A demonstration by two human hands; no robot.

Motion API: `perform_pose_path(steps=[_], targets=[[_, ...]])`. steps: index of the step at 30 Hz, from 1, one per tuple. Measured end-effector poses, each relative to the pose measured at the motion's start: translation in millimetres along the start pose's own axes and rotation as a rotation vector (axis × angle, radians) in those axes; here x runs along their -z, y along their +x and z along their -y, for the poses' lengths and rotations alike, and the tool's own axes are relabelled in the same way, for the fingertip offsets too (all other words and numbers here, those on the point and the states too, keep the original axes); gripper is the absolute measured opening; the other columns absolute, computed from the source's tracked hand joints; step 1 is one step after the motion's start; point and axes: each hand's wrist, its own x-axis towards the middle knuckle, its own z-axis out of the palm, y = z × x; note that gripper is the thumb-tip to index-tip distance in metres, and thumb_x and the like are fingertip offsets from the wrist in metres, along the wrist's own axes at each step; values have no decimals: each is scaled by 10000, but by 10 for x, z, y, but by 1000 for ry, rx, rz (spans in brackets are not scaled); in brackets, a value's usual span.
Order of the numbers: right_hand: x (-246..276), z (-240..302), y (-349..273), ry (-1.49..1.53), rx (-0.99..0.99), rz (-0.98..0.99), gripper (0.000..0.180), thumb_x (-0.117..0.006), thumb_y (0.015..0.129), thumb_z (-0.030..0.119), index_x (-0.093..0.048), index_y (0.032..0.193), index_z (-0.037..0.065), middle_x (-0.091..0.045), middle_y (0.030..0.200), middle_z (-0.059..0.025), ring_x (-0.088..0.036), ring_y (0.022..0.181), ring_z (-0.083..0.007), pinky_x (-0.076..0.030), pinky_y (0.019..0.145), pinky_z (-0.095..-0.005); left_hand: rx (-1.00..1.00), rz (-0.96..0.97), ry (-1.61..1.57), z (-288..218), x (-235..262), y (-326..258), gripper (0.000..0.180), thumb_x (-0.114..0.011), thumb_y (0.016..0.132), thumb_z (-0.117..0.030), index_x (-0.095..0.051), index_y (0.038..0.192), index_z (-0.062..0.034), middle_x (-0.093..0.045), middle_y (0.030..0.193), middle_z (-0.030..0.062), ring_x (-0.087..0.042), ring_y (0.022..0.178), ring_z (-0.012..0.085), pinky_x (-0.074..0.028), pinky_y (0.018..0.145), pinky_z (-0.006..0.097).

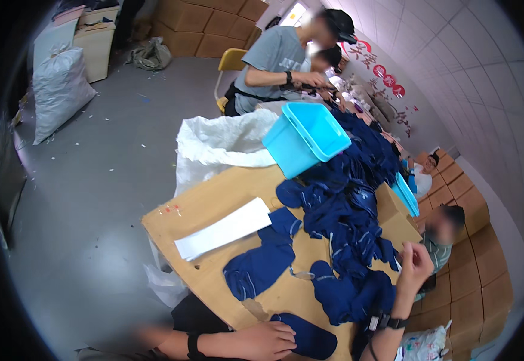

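My left hand [266,341] lies flat on a dark blue sock [311,338] at the table's near edge, its fingers over one end. My right hand [415,265] is raised beside the table's right side, its fingers curled together in a pinch. Anything small between those fingers is too small to make out. Another dark blue sock [259,265] with pale lines lies flat in the middle of the table. Beyond it rests a stack of long white paper strips [223,230]. A heap of dark blue socks [352,210] covers the right side.
A light blue plastic bin [295,144] stands at the table's [166,219] far end, next to a white woven sack [199,144]. A cardboard box [397,219] is at the right. A person [274,60] works across the table; another person [442,231] sits to the right. Stacked cartons line the wall.
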Motion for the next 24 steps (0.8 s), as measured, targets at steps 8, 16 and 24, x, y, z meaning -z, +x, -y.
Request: perform_pose_path(steps=[8,16,24], targets=[[-1193,-767,640,-429,246,58,374,-732,766,104,-604,1110,32,-551,1251,-188,-470,1218,-384,-342,1062,-479,-36,70,9,54,44,-47,240,-672,784,-180,-666,954,-11,-615,966,148,-584,995,313,-480,858,419],[-1660,-1717,891,-535,-130,283,757,-791,711,288,-500,1344,-10,-478,1403,-234,-340,1378,-398,-233,1159,-485,-22,133,-61,57,-41,-7,248,-511,890,-231,-594,877,2,-574,903,147,-544,939,306,-458,823,403],[-1825,-1693,847,-450,-92,498,584,-776,653,183,-655,1209,55,-628,1248,-208,-579,1185,-358,-436,1033,-431,50,-21,-51,7,-72,79,347,-632,814,-368,-595,812,-23,-584,756,169,-536,730,360,-404,653,457]])
